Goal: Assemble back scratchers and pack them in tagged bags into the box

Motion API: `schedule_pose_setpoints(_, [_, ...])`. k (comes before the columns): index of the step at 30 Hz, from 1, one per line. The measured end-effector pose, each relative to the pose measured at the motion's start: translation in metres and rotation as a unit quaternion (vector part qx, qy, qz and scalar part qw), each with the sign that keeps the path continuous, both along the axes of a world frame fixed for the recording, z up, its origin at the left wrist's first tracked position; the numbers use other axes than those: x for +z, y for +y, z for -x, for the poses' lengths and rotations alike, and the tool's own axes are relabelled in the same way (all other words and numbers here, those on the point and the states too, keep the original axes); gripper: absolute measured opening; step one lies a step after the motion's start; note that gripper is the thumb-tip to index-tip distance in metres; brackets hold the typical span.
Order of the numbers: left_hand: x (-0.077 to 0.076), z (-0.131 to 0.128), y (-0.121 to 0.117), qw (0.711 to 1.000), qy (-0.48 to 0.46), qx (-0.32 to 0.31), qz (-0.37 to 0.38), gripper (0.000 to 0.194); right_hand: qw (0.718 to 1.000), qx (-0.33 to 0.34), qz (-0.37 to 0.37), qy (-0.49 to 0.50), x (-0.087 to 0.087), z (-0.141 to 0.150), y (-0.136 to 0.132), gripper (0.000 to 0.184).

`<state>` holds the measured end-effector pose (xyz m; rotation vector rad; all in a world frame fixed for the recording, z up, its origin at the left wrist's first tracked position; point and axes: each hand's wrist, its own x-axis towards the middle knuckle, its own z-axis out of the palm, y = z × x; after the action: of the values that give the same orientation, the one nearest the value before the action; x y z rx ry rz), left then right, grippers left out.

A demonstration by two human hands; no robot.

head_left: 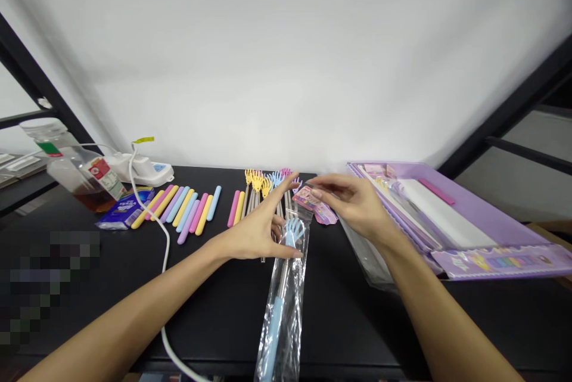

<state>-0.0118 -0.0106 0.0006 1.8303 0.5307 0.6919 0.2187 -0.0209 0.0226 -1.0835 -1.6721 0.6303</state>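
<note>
pale blue and hand-shaped at its top, the back scratcher (276,316) lies in a clear, wrinkled plastic sleeve (292,310) near the middle of the black table (348,322). the left hand (254,233) reaches across its upper end, palm inward, thumb raised and digits spread apart. the right hand (357,203) bends inward, thumb and forefinger near each other at a pink card (325,214); whether they clamp it, i cannot tell.

Bagged blue back scratcher (283,286) lies lengthwise on the black table (348,322).
</note>
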Motion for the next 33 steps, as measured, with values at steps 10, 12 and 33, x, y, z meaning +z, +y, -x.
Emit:
schedule_pose_setpoints(10, [0.001,-0.001,0.0,1.0,0.001,0.007,-0.008,0.128,0.999,-0.007,0.042,0.015,0.001,0.005,0.0,0.025])
schedule_pose_setpoints(12, [0.001,-0.001,0.0,1.0,0.002,0.012,-0.003,0.128,0.998,-0.023,0.044,0.043,0.001,0.005,0.001,0.026])
schedule_pose_setpoints(33, [0.0,-0.002,0.005,0.996,-0.044,0.08,0.02,0.118,0.986,0.008,0.063,0.153,-0.007,0.019,0.002,0.032])
